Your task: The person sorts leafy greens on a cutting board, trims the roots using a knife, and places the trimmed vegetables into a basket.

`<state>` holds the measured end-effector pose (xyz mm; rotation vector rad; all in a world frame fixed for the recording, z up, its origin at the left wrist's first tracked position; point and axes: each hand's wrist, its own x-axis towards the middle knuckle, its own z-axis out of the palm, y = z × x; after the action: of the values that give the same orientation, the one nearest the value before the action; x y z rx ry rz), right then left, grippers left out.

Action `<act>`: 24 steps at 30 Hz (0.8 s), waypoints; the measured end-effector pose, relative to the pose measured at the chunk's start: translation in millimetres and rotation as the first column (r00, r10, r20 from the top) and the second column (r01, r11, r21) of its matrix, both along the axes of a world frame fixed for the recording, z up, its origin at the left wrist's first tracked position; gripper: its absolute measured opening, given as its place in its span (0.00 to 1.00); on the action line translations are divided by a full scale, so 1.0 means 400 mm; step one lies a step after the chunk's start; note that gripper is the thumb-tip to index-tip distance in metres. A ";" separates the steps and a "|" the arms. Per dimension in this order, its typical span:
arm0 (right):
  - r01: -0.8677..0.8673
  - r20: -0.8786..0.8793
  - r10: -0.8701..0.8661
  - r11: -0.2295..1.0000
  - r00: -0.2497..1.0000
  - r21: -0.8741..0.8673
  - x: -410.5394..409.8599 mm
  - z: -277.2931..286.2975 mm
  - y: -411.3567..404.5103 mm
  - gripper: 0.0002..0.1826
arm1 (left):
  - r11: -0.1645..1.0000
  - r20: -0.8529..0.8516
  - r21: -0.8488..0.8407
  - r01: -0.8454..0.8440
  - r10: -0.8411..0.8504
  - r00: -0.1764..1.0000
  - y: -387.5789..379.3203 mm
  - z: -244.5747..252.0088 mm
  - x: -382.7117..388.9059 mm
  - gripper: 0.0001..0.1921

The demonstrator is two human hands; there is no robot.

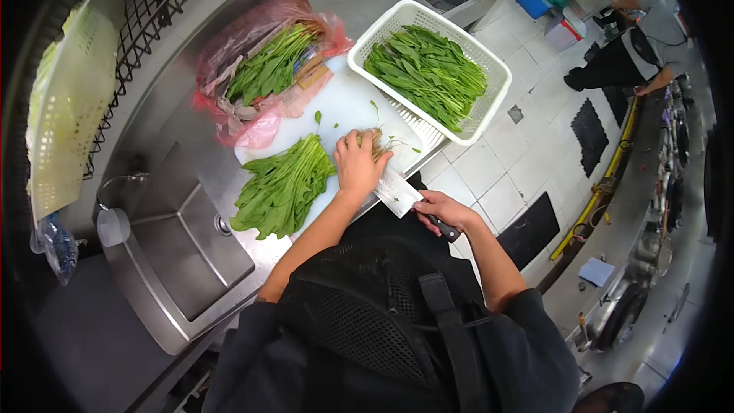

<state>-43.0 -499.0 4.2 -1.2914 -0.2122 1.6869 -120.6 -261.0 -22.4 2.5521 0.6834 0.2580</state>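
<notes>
My right hand (439,212) grips the dark handle of a cleaver (398,192), its broad blade lying flat at the near edge of the white cutting board (350,89). My left hand (358,163) is cupped over a clump of pale root ends (376,144), right by the blade. To its left lies a bunch of leafy greens (284,186), spread partly past the board. Small leaf scraps are scattered on the board. How firmly the left fingers hold the roots is partly hidden under the palm.
A white plastic basket (499,94) of greens (427,74) stands on the board's right side. Behind is an open pink plastic bag (252,28) with more greens (269,66). A steel sink (195,246) is at left, under a wire rack (155,23). Another person (636,51) stands across the tiled floor.
</notes>
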 end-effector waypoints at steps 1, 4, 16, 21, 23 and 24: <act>-0.002 -0.009 0.003 0.999 1.000 0.036 0.003 -0.009 0.012 0.09 | 1.000 -0.009 0.018 0.000 0.000 1.000 0.002 -0.004 -0.005 0.35; -0.020 -0.008 0.021 0.994 1.000 0.104 0.032 0.014 0.034 0.09 | 0.998 0.058 0.037 -0.049 0.047 0.997 -0.001 0.013 0.002 0.29; 0.041 0.477 -0.168 0.963 0.863 0.265 0.490 0.405 -0.091 0.11 | 0.953 0.600 0.302 -0.002 -0.188 0.778 -0.067 0.425 0.593 0.26; 0.176 0.678 -0.267 0.963 0.685 0.202 0.662 0.487 -0.226 0.09 | 0.967 0.779 0.223 0.120 -0.251 0.575 -0.206 0.427 0.912 0.27; 0.252 0.704 -0.282 0.956 0.652 0.149 0.716 0.464 -0.255 0.13 | 0.955 0.765 0.182 0.236 -0.288 0.576 -0.236 0.383 0.990 0.26; 0.304 0.729 -0.273 0.948 0.628 0.094 0.745 0.447 -0.266 0.13 | 0.945 0.697 0.132 0.299 -0.303 0.650 -0.246 0.338 1.016 0.27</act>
<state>254.8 -605.6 183.0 -1.8817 -0.4199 0.8135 285.6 -359.4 112.6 2.2332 -0.0540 1.0602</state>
